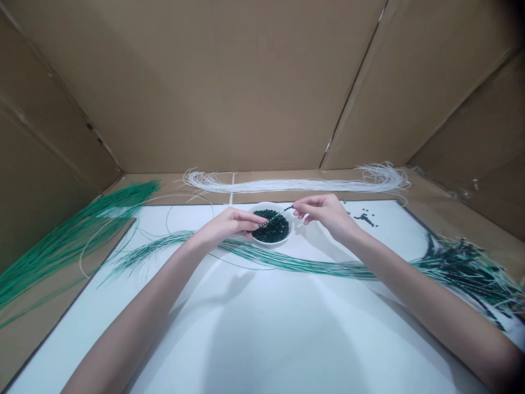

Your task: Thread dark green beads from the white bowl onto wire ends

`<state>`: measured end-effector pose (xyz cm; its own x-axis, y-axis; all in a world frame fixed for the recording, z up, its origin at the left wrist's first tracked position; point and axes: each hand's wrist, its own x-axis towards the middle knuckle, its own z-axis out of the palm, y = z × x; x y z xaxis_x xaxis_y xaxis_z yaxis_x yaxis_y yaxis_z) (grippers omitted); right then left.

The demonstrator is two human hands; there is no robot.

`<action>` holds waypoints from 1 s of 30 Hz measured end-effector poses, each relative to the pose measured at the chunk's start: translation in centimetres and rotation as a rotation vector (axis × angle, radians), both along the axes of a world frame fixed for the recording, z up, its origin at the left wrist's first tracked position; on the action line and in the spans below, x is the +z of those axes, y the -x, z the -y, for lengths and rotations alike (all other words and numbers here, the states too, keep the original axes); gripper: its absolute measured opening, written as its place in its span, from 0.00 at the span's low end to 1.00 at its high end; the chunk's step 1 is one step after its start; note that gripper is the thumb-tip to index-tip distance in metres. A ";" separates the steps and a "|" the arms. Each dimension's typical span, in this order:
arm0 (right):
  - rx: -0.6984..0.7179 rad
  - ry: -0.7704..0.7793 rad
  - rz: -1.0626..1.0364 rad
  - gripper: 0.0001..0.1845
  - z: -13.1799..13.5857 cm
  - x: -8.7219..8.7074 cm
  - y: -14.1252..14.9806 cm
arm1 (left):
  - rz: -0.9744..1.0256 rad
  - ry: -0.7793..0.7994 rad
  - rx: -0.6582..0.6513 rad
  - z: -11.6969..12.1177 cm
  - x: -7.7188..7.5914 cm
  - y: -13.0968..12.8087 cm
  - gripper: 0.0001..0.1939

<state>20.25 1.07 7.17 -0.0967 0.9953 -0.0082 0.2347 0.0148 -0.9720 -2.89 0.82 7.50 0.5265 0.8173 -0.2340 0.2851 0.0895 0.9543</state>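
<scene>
Between my two hands a thin cord [279, 214] is stretched over a white bowl [270, 244], with small dark beads strung on its right end. My left hand [238, 221] pinches the cord at the bowl's left rim. On the right, higher up, my right hand [322, 210] has thumb and fingertips closed on the beaded end. Dark green beads [271, 227] fill the bowl. A bundle of green and white cords [303, 265] runs across the white board under both forearms, its right end [467, 271] thick with dark beads.
Loose dark beads [365, 218] lie on the white board [262, 328] right of the bowl. Behind it stretches a bundle of white cords [295, 185]. Bright green cords [82, 227] lie at the left. Cardboard walls [229, 87] enclose the back and sides.
</scene>
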 end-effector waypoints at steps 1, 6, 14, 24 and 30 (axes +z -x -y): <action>0.001 0.001 -0.001 0.13 0.0 0.0 0.0 | -0.004 0.006 0.002 0.0 0.0 0.0 0.14; -0.014 0.014 0.002 0.13 0.1 0.1 0.1 | 0.008 0.024 0.006 0.2 0.3 -0.1 0.14; -0.013 0.015 0.009 0.14 0.0 0.0 0.0 | 0.053 0.046 -0.023 0.3 0.5 -0.2 0.14; -0.020 0.020 0.007 0.14 0.1 0.2 0.1 | 0.048 0.052 -0.026 0.4 0.7 -0.2 0.16; -0.025 0.025 -0.002 0.13 0.1 0.2 0.2 | 0.051 0.057 -0.039 0.2 0.7 -0.1 0.16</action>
